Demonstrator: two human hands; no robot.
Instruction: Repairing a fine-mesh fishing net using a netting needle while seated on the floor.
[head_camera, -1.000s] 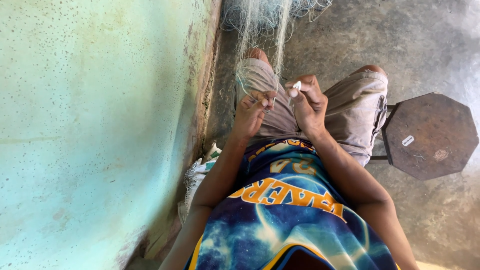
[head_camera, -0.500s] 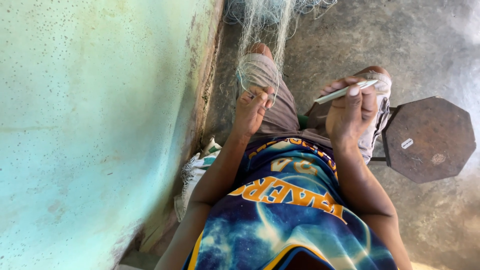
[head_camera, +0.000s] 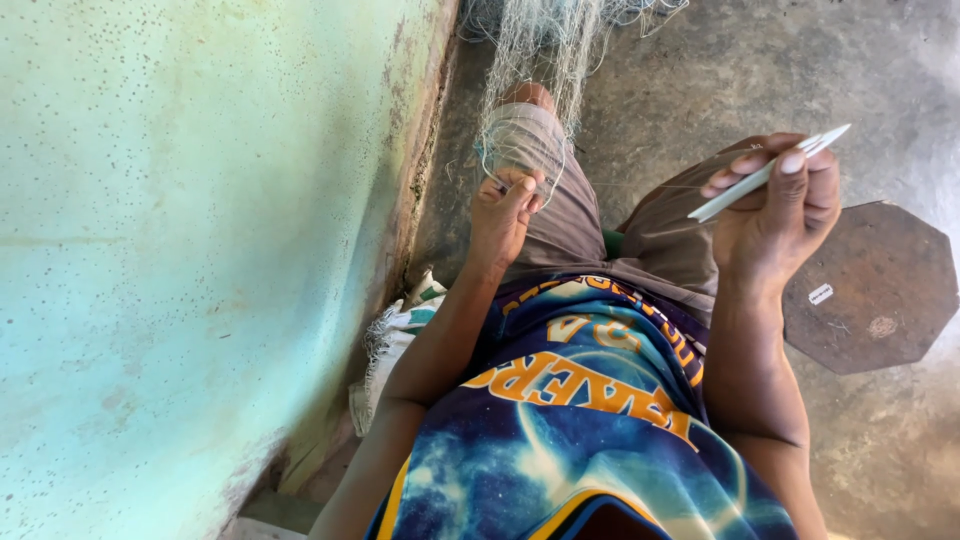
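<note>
The left hand (head_camera: 503, 208) pinches the pale fishing net (head_camera: 530, 130) draped over the left knee, beside the green wall (head_camera: 200, 250). The right hand (head_camera: 775, 205), raised, is closed around a white netting needle (head_camera: 765, 175), its thread seemingly running to the net.

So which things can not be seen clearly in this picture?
- Net, head view: top edge cuts it off.
- Thread from left hand to needle: too thin to follow.
- Left fingertips: curled into the mesh, grip point hidden.
- Cloth by wall: left arm covers part.
- Feet: out of view.
</note>
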